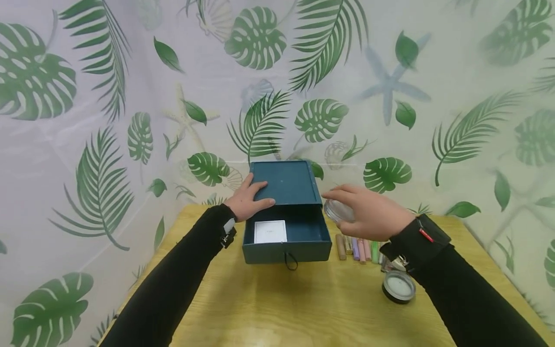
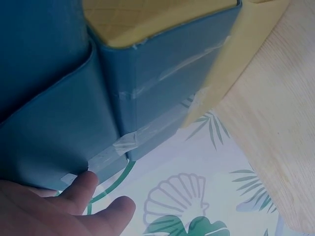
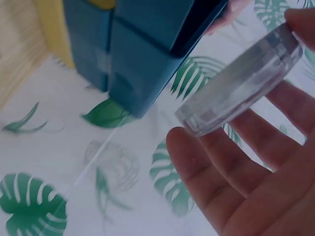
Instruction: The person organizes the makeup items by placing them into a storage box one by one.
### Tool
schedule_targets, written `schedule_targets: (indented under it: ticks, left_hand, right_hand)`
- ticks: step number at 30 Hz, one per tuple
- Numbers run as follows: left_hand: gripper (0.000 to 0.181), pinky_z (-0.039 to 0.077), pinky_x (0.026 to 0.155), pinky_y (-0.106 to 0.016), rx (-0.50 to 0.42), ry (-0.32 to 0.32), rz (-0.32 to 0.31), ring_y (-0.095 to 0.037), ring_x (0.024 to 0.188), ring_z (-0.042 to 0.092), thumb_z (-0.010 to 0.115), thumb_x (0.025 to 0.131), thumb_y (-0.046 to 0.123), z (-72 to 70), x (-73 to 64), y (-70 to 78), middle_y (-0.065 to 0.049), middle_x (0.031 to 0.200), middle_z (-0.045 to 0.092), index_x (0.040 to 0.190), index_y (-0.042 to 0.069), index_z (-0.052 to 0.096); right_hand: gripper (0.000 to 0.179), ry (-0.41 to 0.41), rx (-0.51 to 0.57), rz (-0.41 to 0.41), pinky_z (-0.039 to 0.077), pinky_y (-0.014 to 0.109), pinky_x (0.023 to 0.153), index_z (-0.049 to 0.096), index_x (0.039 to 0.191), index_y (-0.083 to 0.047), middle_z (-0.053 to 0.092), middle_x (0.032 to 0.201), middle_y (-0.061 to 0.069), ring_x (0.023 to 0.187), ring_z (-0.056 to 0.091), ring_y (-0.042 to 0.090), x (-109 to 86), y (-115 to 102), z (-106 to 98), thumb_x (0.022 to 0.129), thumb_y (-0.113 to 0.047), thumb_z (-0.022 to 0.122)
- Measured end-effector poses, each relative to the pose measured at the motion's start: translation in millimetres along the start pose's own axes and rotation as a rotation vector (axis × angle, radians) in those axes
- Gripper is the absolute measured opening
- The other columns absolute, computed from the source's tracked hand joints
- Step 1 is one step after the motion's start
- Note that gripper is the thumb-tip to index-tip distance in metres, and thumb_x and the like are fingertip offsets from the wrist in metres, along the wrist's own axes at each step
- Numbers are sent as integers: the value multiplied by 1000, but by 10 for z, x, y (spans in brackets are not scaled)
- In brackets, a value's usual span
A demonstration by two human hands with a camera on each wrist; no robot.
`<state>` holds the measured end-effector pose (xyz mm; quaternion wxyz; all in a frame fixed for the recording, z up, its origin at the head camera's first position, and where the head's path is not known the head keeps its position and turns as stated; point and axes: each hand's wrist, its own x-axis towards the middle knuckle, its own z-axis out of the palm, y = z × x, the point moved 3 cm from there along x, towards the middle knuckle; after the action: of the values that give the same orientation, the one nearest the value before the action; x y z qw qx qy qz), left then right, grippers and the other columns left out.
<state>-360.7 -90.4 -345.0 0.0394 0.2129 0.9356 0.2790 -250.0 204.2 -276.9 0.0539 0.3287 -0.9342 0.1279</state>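
A dark blue drawer box [image 1: 284,180] stands on the table, its drawer [image 1: 308,253] pulled out toward me. Inside the drawer lies a white square card or packet [image 1: 270,232], on the left side. My left hand [image 1: 248,198] rests on the box's top at the left edge, fingers spread. In the left wrist view, fingertips [image 2: 88,182] show by the box's taped side. My right hand [image 1: 368,212] holds a clear round shallow case [image 3: 241,81] between thumb and fingers, just right of the box and above the table.
Several slim coloured tubes [image 1: 362,250] lie in a row right of the drawer, partly behind the right wrist. A round jar [image 1: 399,287] with a black base and pale top sits nearer me. A leaf-printed cloth [image 1: 277,72] hangs behind the wooden table [image 1: 282,308].
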Motion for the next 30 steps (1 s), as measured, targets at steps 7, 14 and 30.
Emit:
schedule_targets:
  ticks: [7, 14, 30]
  left_hand:
    - [74, 26, 124, -57, -12, 8, -18, -40, 153, 10, 56, 102, 49, -8, -17, -23, -19, 168, -4, 161, 12, 31]
    - [75, 28, 123, -57, 12, 20, -24, -40, 153, 11, 56, 101, 51, -46, 3, -19, -18, 169, -3, 161, 13, 31]
    - [74, 27, 123, -57, 1, 10, -15, -40, 153, 9, 55, 102, 52, -28, -14, 13, -18, 169, -4, 161, 15, 31]
  right_hand:
    - [52, -12, 10, -73, 57, 45, 99, 57, 142, -15, 55, 141, 7, 125, 56, 27, 287, -204, 121, 94, -26, 71]
    - [45, -152, 1, -105, 57, 42, 98, 61, 142, -15, 61, 138, 6, 121, 60, 27, 491, -370, 221, 99, -29, 64]
    - [37, -393, -75, 38, 53, 29, 74, 72, 128, -15, 69, 111, -2, 86, 57, 14, 814, -395, 470, 93, -25, 67]
